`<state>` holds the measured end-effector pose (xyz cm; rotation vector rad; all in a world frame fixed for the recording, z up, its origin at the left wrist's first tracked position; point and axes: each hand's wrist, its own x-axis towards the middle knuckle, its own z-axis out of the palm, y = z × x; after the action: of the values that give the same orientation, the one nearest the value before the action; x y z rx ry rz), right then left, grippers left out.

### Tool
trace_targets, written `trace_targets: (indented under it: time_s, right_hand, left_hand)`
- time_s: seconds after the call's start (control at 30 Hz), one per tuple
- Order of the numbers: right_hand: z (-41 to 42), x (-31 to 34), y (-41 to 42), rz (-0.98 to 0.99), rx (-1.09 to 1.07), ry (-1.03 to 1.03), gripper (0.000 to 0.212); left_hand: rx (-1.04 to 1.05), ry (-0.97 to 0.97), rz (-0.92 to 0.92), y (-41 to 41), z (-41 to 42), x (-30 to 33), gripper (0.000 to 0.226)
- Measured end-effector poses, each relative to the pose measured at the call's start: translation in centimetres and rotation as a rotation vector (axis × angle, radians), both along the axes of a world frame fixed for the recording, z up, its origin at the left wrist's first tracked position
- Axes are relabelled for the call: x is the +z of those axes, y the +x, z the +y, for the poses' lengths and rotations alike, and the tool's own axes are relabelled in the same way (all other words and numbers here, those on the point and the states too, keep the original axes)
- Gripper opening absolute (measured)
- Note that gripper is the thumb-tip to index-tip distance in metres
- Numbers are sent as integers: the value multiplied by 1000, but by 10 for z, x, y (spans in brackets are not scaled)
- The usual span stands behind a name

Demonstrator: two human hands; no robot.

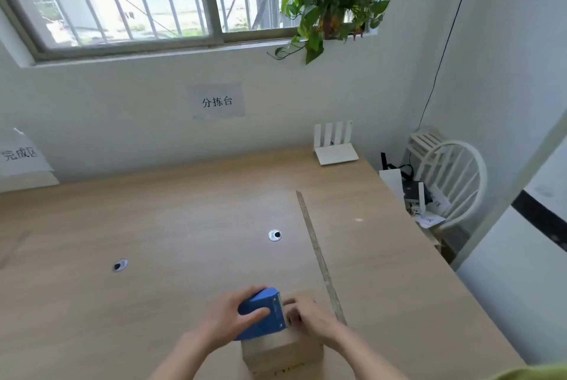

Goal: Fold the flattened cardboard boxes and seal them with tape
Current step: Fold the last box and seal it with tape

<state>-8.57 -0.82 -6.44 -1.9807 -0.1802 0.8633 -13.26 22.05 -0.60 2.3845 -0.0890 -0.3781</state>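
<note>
**Tape going onto a small folded box, low in the frame**

The cardboard box (282, 349) stands folded at the bottom centre of the frame, on the near part of the wooden table (153, 226); it is plain brown board, matte, with squared edges and a flat top. On that top sits a blue tape dispenser (260, 313), hard smooth plastic with a rounded back and a pale strip at its front edge; the left hand (228, 315) grips it, thumb curled over its near face and fingers wrapped behind. The right hand (306, 315) lies on the box top just right of the dispenser's front, fingers bent down onto the board, probably pressing a tape end, though the tape itself is too blurred to see.

Risks, as a judgement: the box looks light and could slide or tip if the dispenser is pulled without the right hand holding it down; tape drawn off-line would miss the flap seam; fingertips so near the dispenser's front edge could be nicked if a cutter sits there.

A long thin strip (319, 257) runs diagonally up the table right of the box; two round grommets (274, 235) sit mid-table; a white router (336, 149) stands at the back, a potted plant (328, 5) on the windowsill at upper right, a white chair (454, 183) at right.
</note>
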Motion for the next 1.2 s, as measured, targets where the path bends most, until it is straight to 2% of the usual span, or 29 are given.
trace_targets:
  time_s: [0.1, 0.37, 0.57, 0.67, 0.73, 0.83, 0.93, 1.2]
  right_hand:
    - [-3, -6, -1, -14, -18, 29, 32]
    - [-2, -14, 3, 36, -138, 118, 34]
    - [4, -16, -1, 6, -230, 98, 23]
    - [5, -18, -1, -66, -261, 30, 16]
    - [1, -25, 2, -42, -346, 22, 16]
    - [-14, -31, 8, 75, -547, 127, 14]
    - [-28, -27, 10, 72, -590, 157, 15]
    - [-38, -17, 9, -36, -590, 14, 21]
  left_hand:
    - [2, 42, 0, 2, -4, -1, 43]
    - [-26, 119, -8, 6, -5, -8, 44]
    - [-68, 183, -8, 11, -4, -4, 34]
    - [-86, 265, -31, 11, -4, -5, 45]
    - [-68, 310, -36, 12, -2, -8, 51]
    - [-55, 447, -44, 7, 14, -11, 50]
    - [-34, 520, -50, 1, 22, -16, 53]
    - [-78, 601, -48, 18, -2, -19, 51]
